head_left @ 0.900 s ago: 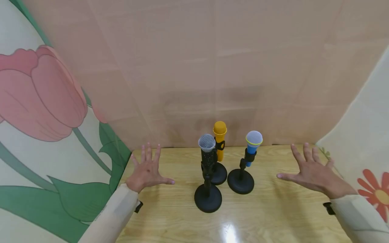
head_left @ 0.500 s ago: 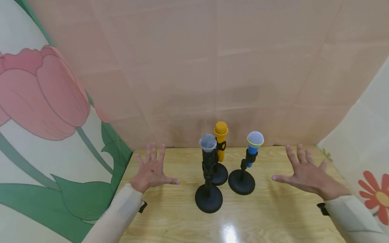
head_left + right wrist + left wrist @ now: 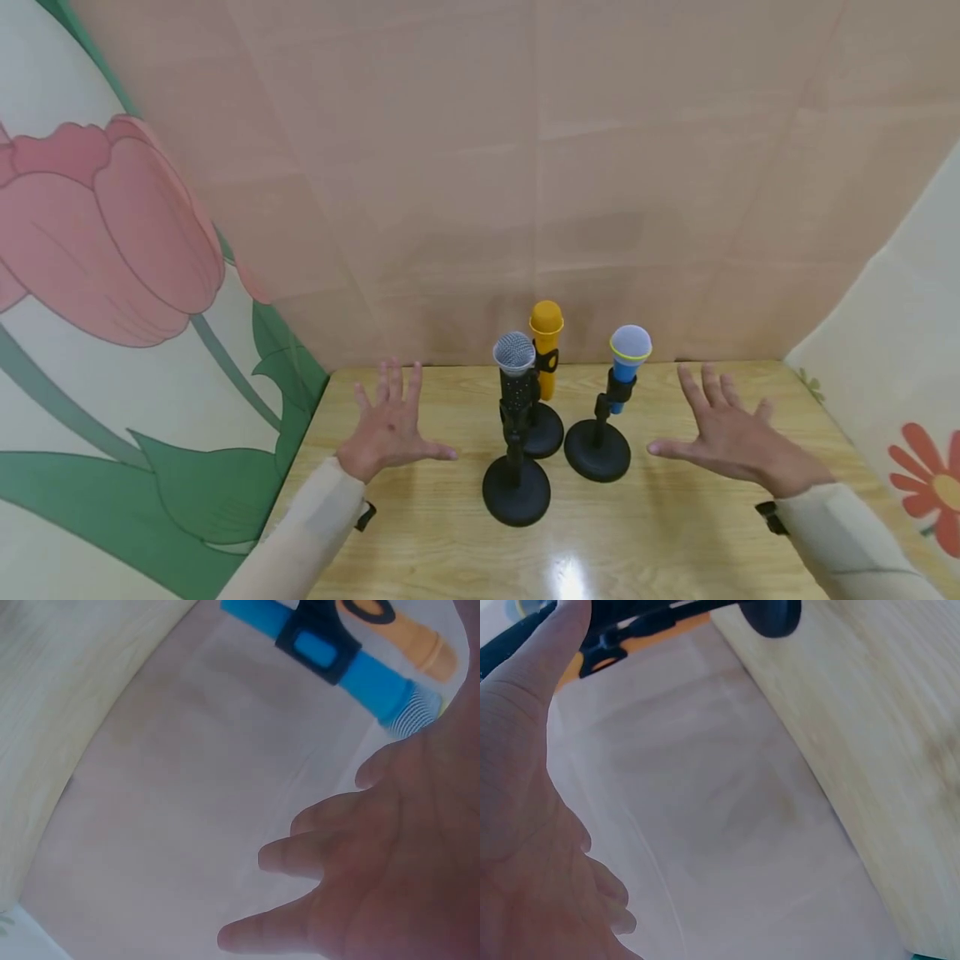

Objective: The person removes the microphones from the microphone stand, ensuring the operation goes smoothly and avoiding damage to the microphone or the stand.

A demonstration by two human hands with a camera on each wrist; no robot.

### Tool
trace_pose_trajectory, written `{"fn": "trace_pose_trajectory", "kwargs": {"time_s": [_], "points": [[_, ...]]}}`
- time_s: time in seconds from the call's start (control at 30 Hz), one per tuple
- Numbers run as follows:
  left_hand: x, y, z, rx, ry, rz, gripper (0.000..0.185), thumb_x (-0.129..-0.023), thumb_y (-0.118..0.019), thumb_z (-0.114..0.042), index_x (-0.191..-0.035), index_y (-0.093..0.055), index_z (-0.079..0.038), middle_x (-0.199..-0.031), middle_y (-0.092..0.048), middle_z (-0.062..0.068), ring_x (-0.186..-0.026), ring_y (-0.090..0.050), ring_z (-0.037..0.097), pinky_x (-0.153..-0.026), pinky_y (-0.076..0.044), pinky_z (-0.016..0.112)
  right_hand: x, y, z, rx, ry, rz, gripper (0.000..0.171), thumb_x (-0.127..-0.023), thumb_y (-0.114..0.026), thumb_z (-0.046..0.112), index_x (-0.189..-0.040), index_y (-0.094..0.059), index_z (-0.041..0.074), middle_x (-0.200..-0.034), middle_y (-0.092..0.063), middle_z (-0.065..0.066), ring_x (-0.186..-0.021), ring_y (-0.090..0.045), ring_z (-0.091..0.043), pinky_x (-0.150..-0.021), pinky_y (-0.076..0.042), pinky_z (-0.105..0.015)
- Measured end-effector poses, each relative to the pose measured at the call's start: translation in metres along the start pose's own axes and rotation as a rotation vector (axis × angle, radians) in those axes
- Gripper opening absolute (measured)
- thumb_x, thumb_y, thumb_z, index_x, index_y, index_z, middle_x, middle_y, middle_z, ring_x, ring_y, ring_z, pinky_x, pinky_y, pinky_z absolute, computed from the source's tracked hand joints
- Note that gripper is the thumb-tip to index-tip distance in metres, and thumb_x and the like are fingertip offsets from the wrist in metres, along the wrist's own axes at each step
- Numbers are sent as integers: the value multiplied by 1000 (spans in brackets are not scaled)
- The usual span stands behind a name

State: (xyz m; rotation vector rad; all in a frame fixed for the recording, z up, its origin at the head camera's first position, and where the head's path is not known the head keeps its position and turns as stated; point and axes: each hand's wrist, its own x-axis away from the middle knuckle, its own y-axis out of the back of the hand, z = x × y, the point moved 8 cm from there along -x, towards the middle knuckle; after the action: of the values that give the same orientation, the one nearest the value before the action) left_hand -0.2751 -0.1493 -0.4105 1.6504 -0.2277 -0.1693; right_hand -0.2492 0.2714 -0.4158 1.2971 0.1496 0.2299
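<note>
Three microphones on black round-based stands are grouped on the wooden table (image 3: 420, 533). In front is a black microphone (image 3: 515, 375) with a silver mesh head. Behind it, partly hidden, stands a yellow microphone (image 3: 547, 333). To their right a blue microphone (image 3: 626, 362) with a pale head leans in its clip. My left hand (image 3: 388, 433) hovers left of the group, fingers spread and thumb toward the black microphone's stand. On the other side my right hand (image 3: 727, 437) is spread likewise, its thumb pointing at the blue microphone's stand (image 3: 597, 450). Neither hand touches anything.
A plain beige cloth (image 3: 480, 167) hangs behind the table's back edge. At the left is a panel with a large pink tulip (image 3: 112, 233), and at the right a white panel with a red flower (image 3: 937, 479). Light glares on the front tabletop.
Both hands have moved inward toward the microphones, the left to the right and the right to the left. Their fingers stay spread. The microphones stand where they were; the view has shifted slightly.
</note>
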Motion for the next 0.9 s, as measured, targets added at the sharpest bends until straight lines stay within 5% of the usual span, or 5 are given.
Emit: {"fn": "trace_pose_trajectory", "kwargs": {"time_s": [0.43, 0.9], "points": [[1, -11, -13, 71, -33, 17, 141, -62, -68, -86, -161, -5, -7, -162, 6, 27, -149, 8, 44, -107, 1, 78, 1, -3, 20, -44, 93, -62, 124, -80, -69, 70, -159, -4, 1, -157, -9, -39, -142, -12, -59, -91, -7, -88], [3, -21, -18, 125, -44, 28, 142, -61, -68, -87, -161, -4, -8, -162, 5, 26, -149, 8, 42, -108, 2, 76, -2, 1, 44, -101, 229, -101, 107, -80, -71, 66, -148, -37, -10, -149, -36, -35, -131, -40, -56, -99, -37, -70]]}}
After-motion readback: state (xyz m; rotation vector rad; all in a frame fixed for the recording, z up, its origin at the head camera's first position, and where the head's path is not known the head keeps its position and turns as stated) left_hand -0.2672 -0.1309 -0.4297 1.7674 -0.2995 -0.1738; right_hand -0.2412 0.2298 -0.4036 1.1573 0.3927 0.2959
